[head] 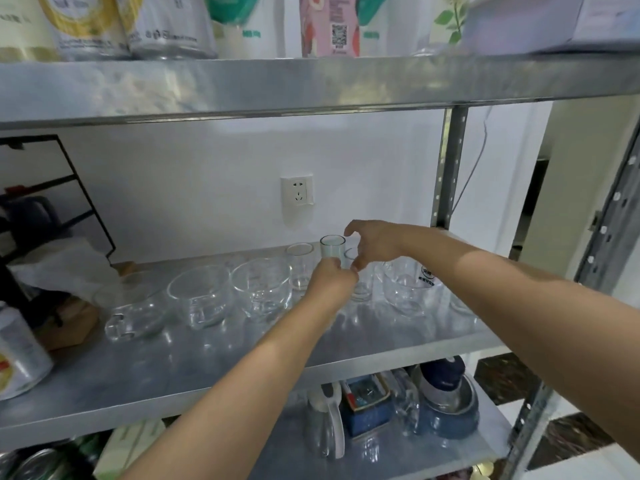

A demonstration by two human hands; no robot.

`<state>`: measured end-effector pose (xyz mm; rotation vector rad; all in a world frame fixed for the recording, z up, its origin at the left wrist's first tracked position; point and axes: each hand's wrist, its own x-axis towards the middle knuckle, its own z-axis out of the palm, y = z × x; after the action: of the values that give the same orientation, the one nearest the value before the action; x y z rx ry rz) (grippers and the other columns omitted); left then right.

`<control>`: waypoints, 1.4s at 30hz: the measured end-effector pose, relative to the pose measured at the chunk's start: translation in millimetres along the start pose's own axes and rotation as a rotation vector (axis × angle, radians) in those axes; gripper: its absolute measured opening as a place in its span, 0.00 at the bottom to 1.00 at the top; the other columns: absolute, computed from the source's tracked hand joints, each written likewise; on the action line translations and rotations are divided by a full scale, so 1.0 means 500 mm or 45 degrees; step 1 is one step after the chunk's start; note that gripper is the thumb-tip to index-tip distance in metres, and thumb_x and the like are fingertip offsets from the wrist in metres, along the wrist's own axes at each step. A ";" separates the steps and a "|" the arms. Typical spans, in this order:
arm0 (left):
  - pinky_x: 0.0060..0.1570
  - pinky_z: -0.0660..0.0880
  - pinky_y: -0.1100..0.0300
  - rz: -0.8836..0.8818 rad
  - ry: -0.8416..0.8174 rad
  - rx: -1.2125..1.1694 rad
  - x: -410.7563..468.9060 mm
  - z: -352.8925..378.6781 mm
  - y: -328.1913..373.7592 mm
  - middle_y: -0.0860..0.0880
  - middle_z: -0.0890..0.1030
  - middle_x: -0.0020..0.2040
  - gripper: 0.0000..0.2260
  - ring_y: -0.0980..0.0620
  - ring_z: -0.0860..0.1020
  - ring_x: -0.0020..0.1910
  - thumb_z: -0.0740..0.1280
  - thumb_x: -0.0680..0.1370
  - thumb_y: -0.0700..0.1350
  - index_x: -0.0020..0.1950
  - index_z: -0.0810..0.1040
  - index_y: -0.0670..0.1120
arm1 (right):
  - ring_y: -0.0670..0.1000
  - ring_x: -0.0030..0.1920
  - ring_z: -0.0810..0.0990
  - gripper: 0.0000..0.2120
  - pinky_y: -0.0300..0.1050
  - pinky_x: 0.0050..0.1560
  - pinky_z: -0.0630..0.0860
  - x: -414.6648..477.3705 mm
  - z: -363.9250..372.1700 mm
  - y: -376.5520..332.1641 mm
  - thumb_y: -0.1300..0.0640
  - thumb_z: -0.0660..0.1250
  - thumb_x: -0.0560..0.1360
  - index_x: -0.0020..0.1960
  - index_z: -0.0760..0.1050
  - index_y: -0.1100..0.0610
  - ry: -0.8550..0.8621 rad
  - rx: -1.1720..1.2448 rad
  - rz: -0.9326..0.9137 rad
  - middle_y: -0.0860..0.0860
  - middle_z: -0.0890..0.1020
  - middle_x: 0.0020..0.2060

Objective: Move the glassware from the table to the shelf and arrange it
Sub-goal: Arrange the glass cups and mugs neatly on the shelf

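I look at the middle metal shelf (207, 368). My left hand (332, 278) grips a small clear tumbler (332, 247) and holds it upright above the shelf's back part. My right hand (374, 242) hovers just right of the tumbler's rim, thumb and forefinger curved apart, with nothing in it. Behind the hands stand another tumbler (300, 268) and a glass partly hidden by my fingers (362, 289). Three glass bowls (261, 285) form a row to the left. A printed glass cup (410, 284) stands to the right.
A tissue pack (65, 271) and a black wire rack (52, 202) fill the shelf's left end. A wall socket (298, 190) is behind. Cans and cartons (166, 26) stand on the upper shelf. The lower shelf holds a jug (325, 424) and blue bowls (450, 407).
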<state>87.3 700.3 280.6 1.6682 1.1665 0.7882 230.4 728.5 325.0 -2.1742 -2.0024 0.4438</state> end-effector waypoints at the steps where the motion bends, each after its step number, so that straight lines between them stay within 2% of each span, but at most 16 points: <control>1: 0.35 0.63 0.61 -0.009 -0.006 -0.003 0.005 0.008 -0.001 0.46 0.75 0.43 0.08 0.50 0.74 0.40 0.63 0.78 0.37 0.56 0.75 0.38 | 0.55 0.62 0.74 0.41 0.50 0.61 0.74 0.004 -0.002 0.004 0.51 0.77 0.69 0.75 0.59 0.51 0.011 0.016 -0.005 0.54 0.74 0.65; 3: 0.41 0.66 0.61 -0.037 -0.015 -0.029 0.012 0.021 0.001 0.44 0.76 0.53 0.11 0.49 0.76 0.48 0.62 0.77 0.36 0.58 0.75 0.42 | 0.55 0.64 0.73 0.41 0.49 0.63 0.72 0.014 -0.006 0.015 0.52 0.77 0.70 0.76 0.59 0.52 0.030 0.057 -0.003 0.54 0.73 0.66; 6: 0.40 0.67 0.61 -0.037 -0.016 -0.049 0.022 0.036 0.007 0.51 0.72 0.44 0.07 0.56 0.71 0.39 0.61 0.78 0.35 0.50 0.72 0.47 | 0.56 0.64 0.73 0.41 0.47 0.61 0.71 0.029 -0.014 0.032 0.53 0.76 0.71 0.76 0.58 0.54 0.048 0.086 0.002 0.56 0.73 0.66; 9: 0.35 0.65 0.61 -0.040 -0.022 -0.033 0.034 0.042 0.010 0.51 0.72 0.42 0.11 0.54 0.70 0.37 0.60 0.77 0.35 0.58 0.72 0.45 | 0.57 0.64 0.73 0.41 0.48 0.60 0.72 0.040 -0.023 0.042 0.55 0.76 0.71 0.77 0.57 0.55 0.051 0.095 0.012 0.57 0.72 0.66; 11: 0.30 0.60 0.61 -0.045 -0.018 -0.010 0.036 0.043 0.014 0.49 0.67 0.36 0.06 0.54 0.67 0.32 0.59 0.76 0.33 0.46 0.72 0.42 | 0.57 0.64 0.72 0.40 0.47 0.59 0.72 0.048 -0.033 0.048 0.57 0.75 0.71 0.77 0.57 0.56 0.063 0.100 0.017 0.57 0.72 0.66; 13: 0.30 0.55 0.61 -0.031 -0.006 -0.010 0.047 0.047 0.011 0.49 0.63 0.35 0.12 0.53 0.63 0.30 0.58 0.75 0.32 0.35 0.64 0.46 | 0.56 0.60 0.73 0.40 0.46 0.58 0.72 0.054 -0.048 0.056 0.57 0.75 0.71 0.76 0.58 0.57 0.092 0.098 0.030 0.57 0.73 0.65; 15: 0.31 0.57 0.60 -0.032 -0.015 -0.030 0.054 0.052 0.007 0.48 0.66 0.40 0.16 0.51 0.65 0.35 0.58 0.75 0.31 0.34 0.61 0.50 | 0.55 0.55 0.73 0.39 0.45 0.55 0.71 0.059 -0.069 0.068 0.57 0.75 0.71 0.76 0.58 0.59 0.127 0.085 0.056 0.58 0.75 0.63; 17: 0.32 0.61 0.62 -0.015 -0.024 -0.070 0.060 0.057 0.004 0.48 0.69 0.43 0.15 0.51 0.68 0.38 0.59 0.77 0.32 0.37 0.66 0.51 | 0.56 0.56 0.74 0.39 0.45 0.56 0.72 0.062 -0.089 0.086 0.58 0.75 0.71 0.76 0.58 0.60 0.150 0.058 0.099 0.58 0.76 0.61; 20: 0.37 0.68 0.65 0.000 -0.049 -0.134 0.065 0.065 0.008 0.48 0.75 0.48 0.12 0.56 0.71 0.38 0.59 0.80 0.35 0.59 0.76 0.46 | 0.59 0.62 0.74 0.41 0.51 0.62 0.73 0.065 -0.110 0.124 0.58 0.75 0.71 0.76 0.57 0.61 0.147 0.026 0.177 0.58 0.75 0.62; 24: 0.48 0.67 0.59 -0.038 -0.008 -0.224 0.082 0.078 0.007 0.46 0.72 0.46 0.11 0.50 0.70 0.46 0.60 0.79 0.38 0.41 0.73 0.52 | 0.58 0.60 0.75 0.41 0.52 0.62 0.73 0.058 -0.111 0.174 0.56 0.76 0.69 0.75 0.59 0.58 0.141 -0.026 0.260 0.56 0.76 0.60; 27: 0.64 0.72 0.53 -0.086 -0.001 -0.263 0.090 0.087 0.004 0.47 0.79 0.57 0.11 0.48 0.77 0.57 0.62 0.79 0.44 0.59 0.79 0.47 | 0.57 0.58 0.77 0.40 0.54 0.62 0.74 0.059 -0.098 0.201 0.55 0.77 0.68 0.74 0.61 0.59 0.113 -0.075 0.268 0.54 0.76 0.54; 29: 0.66 0.71 0.50 -0.101 0.014 -0.266 0.092 0.092 0.003 0.47 0.79 0.60 0.13 0.47 0.77 0.61 0.61 0.79 0.46 0.62 0.78 0.47 | 0.57 0.58 0.77 0.40 0.53 0.62 0.74 0.061 -0.092 0.210 0.55 0.77 0.68 0.74 0.62 0.59 0.108 -0.093 0.252 0.54 0.76 0.56; 33: 0.66 0.72 0.49 -0.072 -0.006 -0.250 0.094 0.100 0.006 0.48 0.80 0.53 0.07 0.46 0.78 0.58 0.60 0.80 0.46 0.50 0.78 0.50 | 0.59 0.61 0.77 0.40 0.52 0.61 0.75 0.060 -0.096 0.217 0.55 0.77 0.69 0.75 0.62 0.58 0.074 -0.085 0.232 0.55 0.72 0.67; 37: 0.65 0.72 0.49 -0.044 0.005 -0.259 0.103 0.096 0.007 0.48 0.80 0.51 0.09 0.46 0.78 0.56 0.60 0.81 0.47 0.42 0.76 0.53 | 0.57 0.53 0.79 0.40 0.46 0.48 0.78 0.061 -0.096 0.229 0.52 0.78 0.68 0.74 0.63 0.55 0.053 -0.033 0.252 0.52 0.73 0.58; 39: 0.62 0.73 0.53 -0.032 0.021 -0.269 0.104 0.087 0.008 0.48 0.78 0.48 0.10 0.47 0.77 0.51 0.59 0.81 0.46 0.40 0.74 0.52 | 0.57 0.57 0.78 0.42 0.47 0.53 0.77 0.063 -0.100 0.228 0.49 0.78 0.67 0.74 0.63 0.54 0.040 -0.020 0.269 0.52 0.74 0.61; 42: 0.45 0.69 0.57 -0.001 0.062 -0.301 0.106 0.068 0.008 0.47 0.72 0.41 0.12 0.50 0.70 0.40 0.59 0.80 0.45 0.36 0.70 0.49 | 0.58 0.68 0.71 0.40 0.49 0.66 0.69 0.066 -0.120 0.196 0.49 0.77 0.69 0.75 0.63 0.55 0.168 0.003 0.206 0.55 0.69 0.71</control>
<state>136.4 738.7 271.8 1.4601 1.0626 0.9334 344.3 757.1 347.8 -2.3081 -1.7666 0.3125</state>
